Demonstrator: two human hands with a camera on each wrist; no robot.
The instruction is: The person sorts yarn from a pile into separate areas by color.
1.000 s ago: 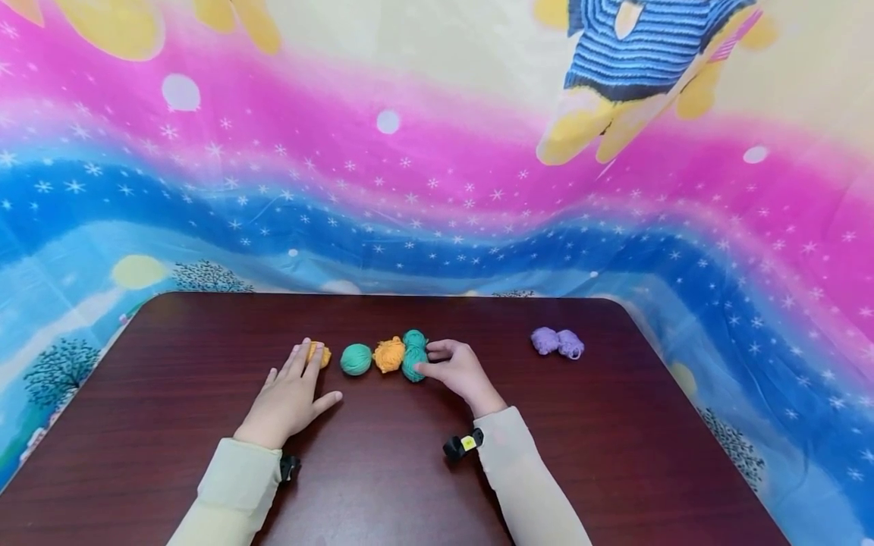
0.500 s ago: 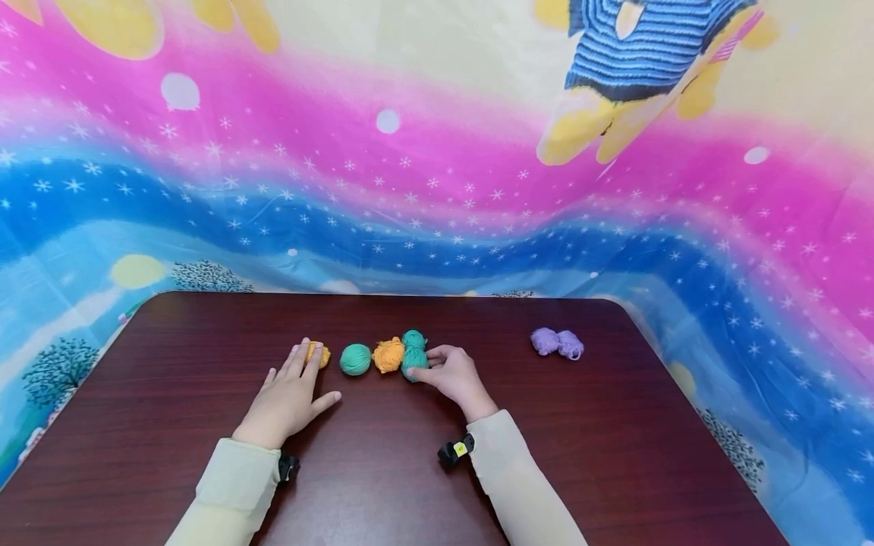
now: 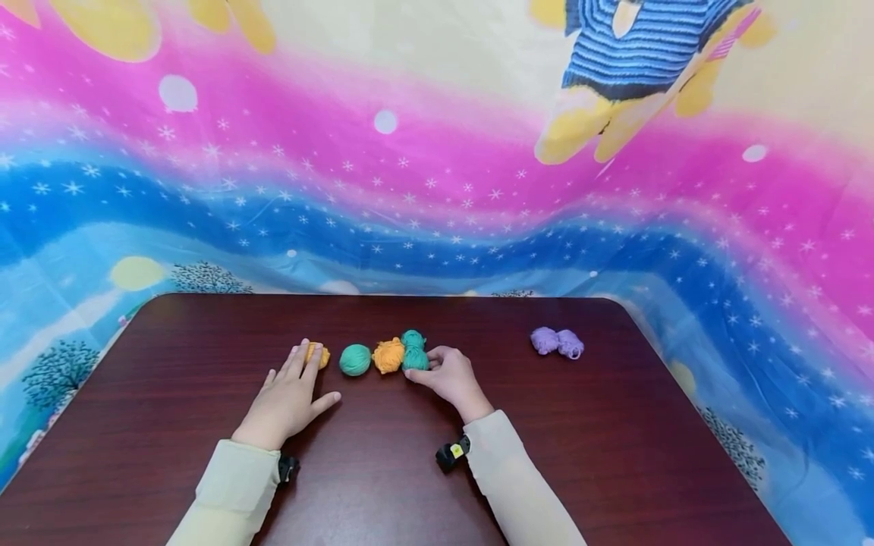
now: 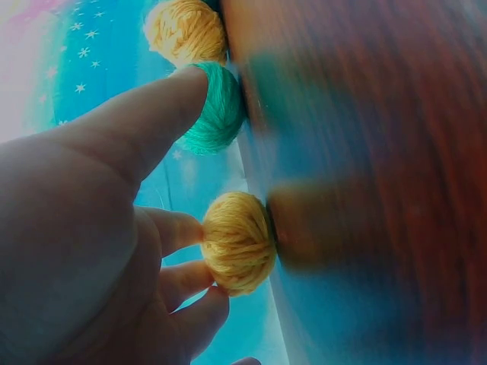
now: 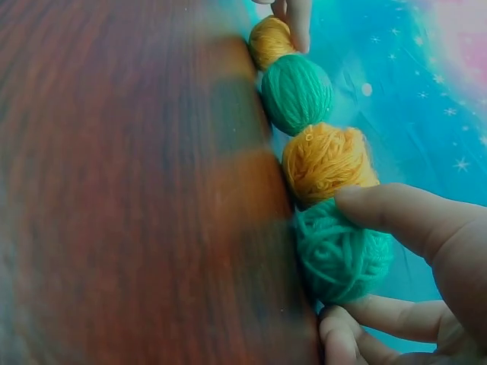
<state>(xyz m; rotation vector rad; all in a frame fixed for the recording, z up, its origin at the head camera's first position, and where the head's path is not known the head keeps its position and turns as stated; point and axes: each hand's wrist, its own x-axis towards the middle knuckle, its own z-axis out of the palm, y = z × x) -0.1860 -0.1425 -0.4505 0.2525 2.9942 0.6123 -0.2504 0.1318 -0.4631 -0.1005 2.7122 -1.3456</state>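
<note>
My left hand (image 3: pixel 283 402) reaches over the leftmost yellow ball of yarn (image 3: pixel 324 356), its straight fingers touching the ball and its thumb spread away. In the left wrist view the fingertips meet the side of that yellow ball (image 4: pixel 239 243). Rightward in the row come a green yarn ball (image 3: pixel 355 360) and a second yellow one (image 3: pixel 388 356). Beside that one, my right hand (image 3: pixel 454 383) pinches a green yarn ball (image 3: pixel 414 359) between thumb and fingers. The right wrist view has the thumb across the top of this green ball (image 5: pixel 342 255).
Another green yarn ball (image 3: pixel 413 338) sits just behind the pinched one. Two purple yarn balls (image 3: pixel 557 343) lie together toward the right back of the dark wooden table (image 3: pixel 382 470). A printed cloth (image 3: pixel 437 197) hangs behind the far edge.
My right hand and forearm have shifted slightly left, the thumb sliding further across the front of the green ball. The left hand and the other yarn balls have stayed put.
</note>
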